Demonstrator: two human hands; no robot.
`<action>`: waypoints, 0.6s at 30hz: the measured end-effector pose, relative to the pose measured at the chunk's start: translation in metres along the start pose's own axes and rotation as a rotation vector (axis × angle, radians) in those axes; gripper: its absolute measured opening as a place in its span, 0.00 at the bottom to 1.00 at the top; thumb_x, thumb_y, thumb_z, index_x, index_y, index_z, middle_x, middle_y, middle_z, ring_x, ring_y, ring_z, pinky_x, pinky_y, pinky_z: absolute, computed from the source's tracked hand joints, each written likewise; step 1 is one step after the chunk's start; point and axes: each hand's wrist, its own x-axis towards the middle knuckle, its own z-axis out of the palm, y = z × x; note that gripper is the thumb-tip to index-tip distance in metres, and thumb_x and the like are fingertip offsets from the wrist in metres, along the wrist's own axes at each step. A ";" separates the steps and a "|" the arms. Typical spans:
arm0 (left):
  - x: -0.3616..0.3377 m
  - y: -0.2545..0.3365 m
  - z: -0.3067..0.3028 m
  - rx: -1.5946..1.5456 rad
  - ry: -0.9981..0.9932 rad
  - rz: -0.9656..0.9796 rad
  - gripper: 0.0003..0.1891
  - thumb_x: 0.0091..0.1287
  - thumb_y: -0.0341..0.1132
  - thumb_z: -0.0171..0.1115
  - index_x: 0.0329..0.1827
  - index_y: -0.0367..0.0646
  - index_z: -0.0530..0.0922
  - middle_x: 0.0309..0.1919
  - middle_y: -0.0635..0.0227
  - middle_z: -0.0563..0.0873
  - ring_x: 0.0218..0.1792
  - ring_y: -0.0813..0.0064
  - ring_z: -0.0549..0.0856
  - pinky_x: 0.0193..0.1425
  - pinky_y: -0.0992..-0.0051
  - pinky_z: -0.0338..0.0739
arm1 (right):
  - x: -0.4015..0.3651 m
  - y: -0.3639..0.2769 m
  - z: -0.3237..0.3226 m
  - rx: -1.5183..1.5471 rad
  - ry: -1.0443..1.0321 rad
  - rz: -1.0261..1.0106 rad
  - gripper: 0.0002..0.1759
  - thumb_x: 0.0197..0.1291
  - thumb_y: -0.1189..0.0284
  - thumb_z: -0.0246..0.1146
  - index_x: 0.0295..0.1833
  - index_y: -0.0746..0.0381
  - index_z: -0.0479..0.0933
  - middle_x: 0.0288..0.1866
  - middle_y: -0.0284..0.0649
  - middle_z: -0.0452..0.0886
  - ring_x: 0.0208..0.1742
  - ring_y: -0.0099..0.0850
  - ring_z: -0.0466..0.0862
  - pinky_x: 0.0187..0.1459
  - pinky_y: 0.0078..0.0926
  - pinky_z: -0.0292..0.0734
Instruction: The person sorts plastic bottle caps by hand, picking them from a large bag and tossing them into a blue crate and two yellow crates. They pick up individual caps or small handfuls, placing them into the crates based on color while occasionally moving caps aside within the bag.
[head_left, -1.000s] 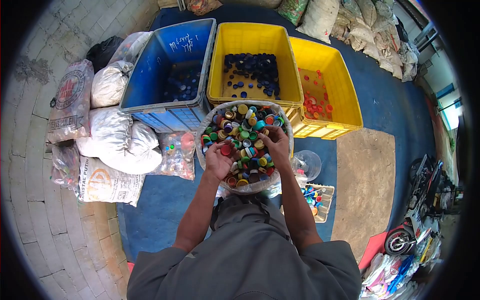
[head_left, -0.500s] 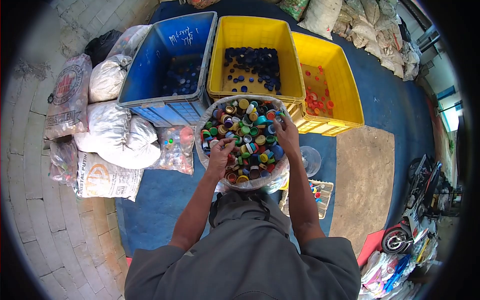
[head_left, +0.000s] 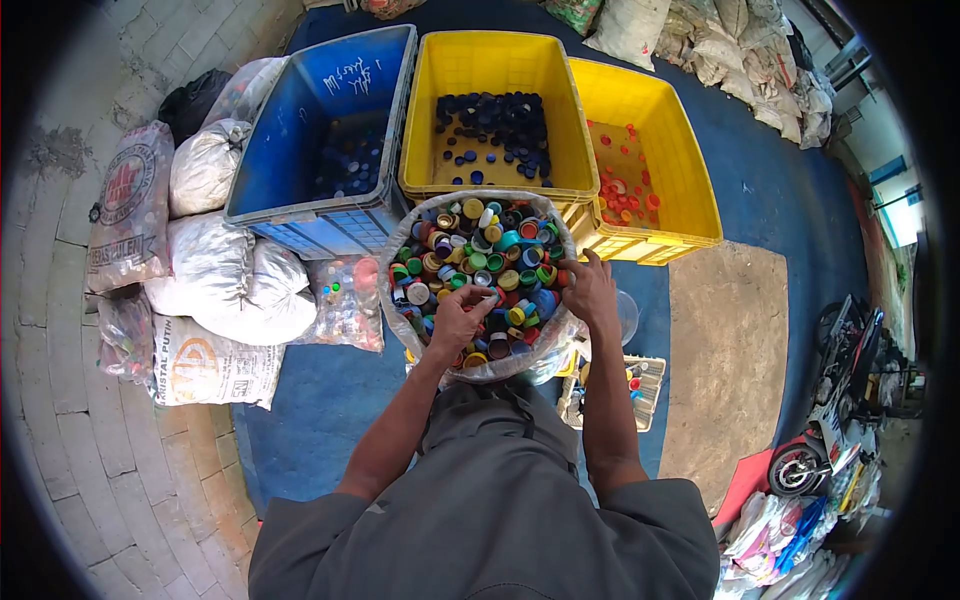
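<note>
A round container [head_left: 392, 318] lined with pale plastic stands right in front of me, heaped with bottle caps [head_left: 480, 262] of many colours. My left hand [head_left: 463, 322] is over the near part of the heap, its thumb and fingers pinched around a small pale bottle cap [head_left: 491, 301], which is partly hidden. At the right rim is my right hand [head_left: 592, 294], thumb and index finger apart, close to the outermost caps. I make out nothing held in it.
Beyond the container stand a blue crate [head_left: 300, 213], a yellow crate [head_left: 500, 190] with dark blue caps, and another yellow crate [head_left: 690, 180] with red caps. Stuffed sacks [head_left: 200, 265] pile up on the left. A small tray [head_left: 648, 400] lies at right, and a motorcycle [head_left: 800, 468] stands farther right.
My right hand has drawn back from over the caps toward the right rim. My left hand has shifted slightly right and down over the heap. The view has moved a little.
</note>
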 end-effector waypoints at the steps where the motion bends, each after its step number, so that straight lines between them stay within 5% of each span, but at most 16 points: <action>1: 0.001 -0.002 0.001 0.026 0.005 0.027 0.09 0.67 0.36 0.66 0.46 0.41 0.82 0.35 0.72 0.86 0.27 0.88 0.78 0.26 0.84 0.73 | 0.000 -0.001 -0.001 -0.050 -0.026 -0.001 0.21 0.50 0.71 0.64 0.53 0.46 0.82 0.67 0.47 0.69 0.67 0.48 0.69 0.59 0.52 0.71; 7: 0.000 0.003 0.005 -0.026 -0.001 -0.079 0.09 0.68 0.36 0.65 0.46 0.40 0.82 0.33 0.73 0.85 0.27 0.89 0.77 0.27 0.84 0.73 | 0.009 0.004 0.001 -0.074 -0.087 -0.077 0.19 0.53 0.75 0.61 0.50 0.48 0.83 0.70 0.48 0.67 0.70 0.51 0.67 0.61 0.54 0.67; 13: -0.003 0.019 0.018 -0.020 0.000 -0.134 0.11 0.68 0.38 0.65 0.47 0.40 0.81 0.32 0.74 0.84 0.27 0.89 0.77 0.29 0.84 0.73 | -0.003 0.007 -0.002 0.083 0.073 -0.223 0.18 0.50 0.77 0.63 0.48 0.51 0.82 0.71 0.46 0.66 0.69 0.49 0.67 0.60 0.52 0.65; 18: 0.002 0.012 0.027 0.051 -0.025 -0.046 0.11 0.69 0.38 0.64 0.46 0.40 0.82 0.31 0.75 0.83 0.28 0.88 0.77 0.29 0.83 0.72 | 0.003 0.006 0.018 0.058 0.101 -0.114 0.20 0.47 0.76 0.67 0.49 0.52 0.80 0.72 0.45 0.66 0.70 0.48 0.66 0.60 0.53 0.64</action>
